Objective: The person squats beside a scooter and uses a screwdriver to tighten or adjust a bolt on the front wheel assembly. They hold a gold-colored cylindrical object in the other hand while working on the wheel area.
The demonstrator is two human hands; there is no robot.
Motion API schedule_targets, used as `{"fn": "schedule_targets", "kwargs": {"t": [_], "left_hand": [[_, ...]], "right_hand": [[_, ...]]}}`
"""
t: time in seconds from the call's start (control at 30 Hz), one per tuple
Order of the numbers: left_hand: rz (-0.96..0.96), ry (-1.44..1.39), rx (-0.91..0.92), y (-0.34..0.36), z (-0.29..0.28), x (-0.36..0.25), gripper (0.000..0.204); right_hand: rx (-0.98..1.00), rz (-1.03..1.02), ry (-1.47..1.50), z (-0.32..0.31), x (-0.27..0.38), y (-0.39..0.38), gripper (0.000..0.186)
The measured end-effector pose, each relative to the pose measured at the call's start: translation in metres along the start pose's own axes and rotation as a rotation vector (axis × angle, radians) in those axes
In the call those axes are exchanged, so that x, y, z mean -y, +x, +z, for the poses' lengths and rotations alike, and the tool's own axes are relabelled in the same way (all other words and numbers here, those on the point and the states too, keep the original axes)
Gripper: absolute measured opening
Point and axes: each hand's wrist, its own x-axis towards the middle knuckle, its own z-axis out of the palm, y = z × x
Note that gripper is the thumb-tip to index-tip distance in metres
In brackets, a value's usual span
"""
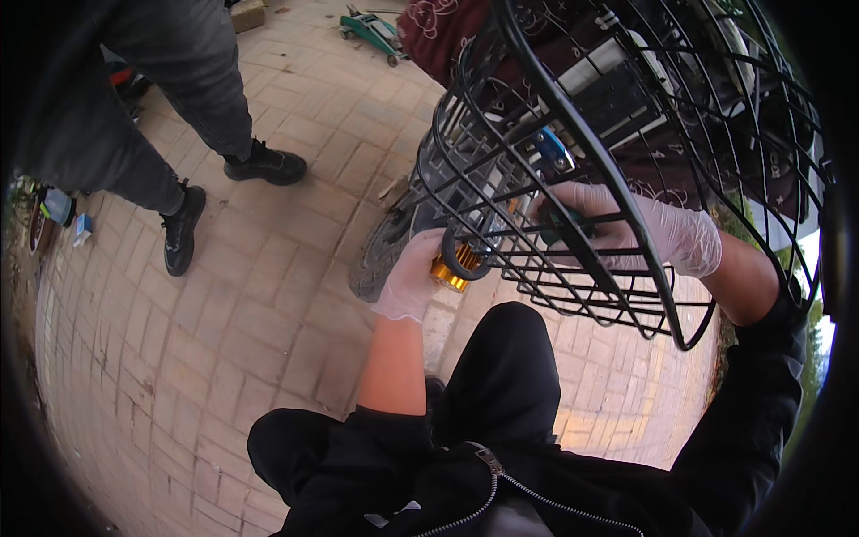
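Note:
My left hand, in a translucent glove, grips a gold finned metal fitting with a dark ring beside it, at the front of a two-wheeler near its tire. My gloved right hand is behind the bars of a black wire basket, its fingers closed round a dark green object, possibly a tool handle; its far end is hidden. Just above that hand is a blue metal piece. Dark patterned fabric shows through the basket.
At upper left a person in dark trousers stands with black shoes on the paved ground. A green floor jack lies at the back, and small items, including a blue-and-white box, lie along the left edge. My black-clad knees are below the basket.

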Motion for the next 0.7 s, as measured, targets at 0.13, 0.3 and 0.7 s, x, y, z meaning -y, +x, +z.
{"fn": "schedule_targets", "kwargs": {"t": [0.13, 0.3, 0.7], "left_hand": [[0.095, -0.035, -0.029, -0.001, 0.001, 0.006, 0.023], [0.015, -0.107, -0.014, -0.010, 0.012, 0.002, 0.020], [-0.124, -0.068, 0.135, 0.004, 0.011, -0.017, 0.028]], "right_hand": [[0.142, 0.332, 0.119, -0.020, 0.003, 0.002, 0.047], [0.237, 0.261, 0.080, -0.030, 0.002, 0.003, 0.052], [0.231, 0.346, -0.062, -0.023, -0.003, 0.028, 0.046]]}}
